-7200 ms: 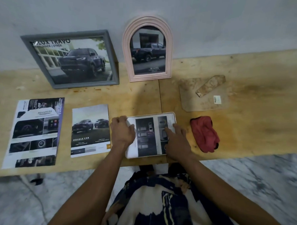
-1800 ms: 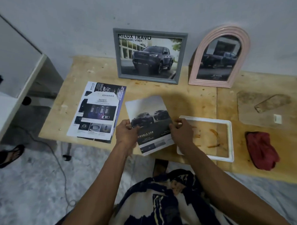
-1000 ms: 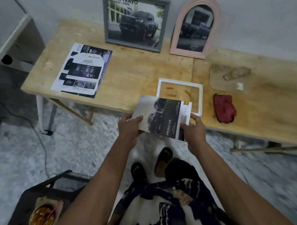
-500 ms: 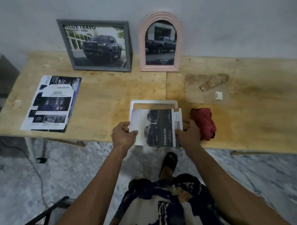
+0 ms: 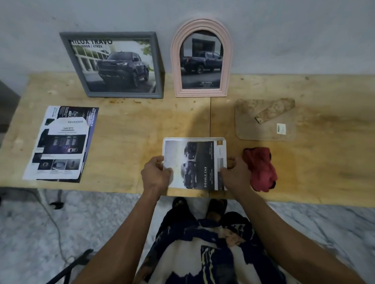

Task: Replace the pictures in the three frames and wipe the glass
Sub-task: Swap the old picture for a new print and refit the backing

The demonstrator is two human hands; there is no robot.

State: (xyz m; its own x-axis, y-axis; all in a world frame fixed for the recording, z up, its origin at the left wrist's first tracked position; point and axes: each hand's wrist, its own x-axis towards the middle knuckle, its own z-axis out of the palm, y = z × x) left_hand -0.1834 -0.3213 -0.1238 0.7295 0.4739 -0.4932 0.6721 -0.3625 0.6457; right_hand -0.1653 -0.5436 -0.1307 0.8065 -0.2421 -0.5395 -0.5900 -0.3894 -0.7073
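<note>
Right now, in the head view, the car picture (image 5: 199, 164) lies over the white frame (image 5: 195, 138) near the table's (image 5: 140, 129) front edge, long axis running away from the person. The left hand (image 5: 156, 176) pinches its left margin, the right hand (image 5: 234, 176) its right. Seating it probably means small sideways nudges; the red cloth (image 5: 260, 168) sits just beside the right hand, open wood to the left.

"DOUBLE CAB" on picture (image 5: 199, 164); "TOYOTA", pink frame (image 5: 200, 58)
</note>
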